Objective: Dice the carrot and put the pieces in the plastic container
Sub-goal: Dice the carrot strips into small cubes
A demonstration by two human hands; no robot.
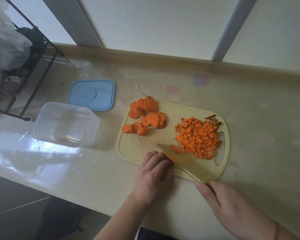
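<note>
The clear plastic container (66, 124) is sitting open on the glossy beige table (260, 132), left of the board, and I am seeing nothing orange in it. Its flat blue lid (92, 94), square with rounded corners, is lying just beyond it.

On the pale yellow cutting board (133, 148), a rounded plastic slab with a slot handle at its right end, round carrot slices (144, 115) are leaning in loose stacks at the far left. A heap of small orange cubes (197, 137) is lying at the right.

My left hand (154, 172) is resting on the near edge of the board, fingers curled down over a few carrot strips (175, 149). My right hand (232, 205) is gripping the handle of a knife (182, 156), its broad blade blurred and slanting across the board beside my left fingers.

A dark wire rack (33, 66) is standing at the far left.
</note>
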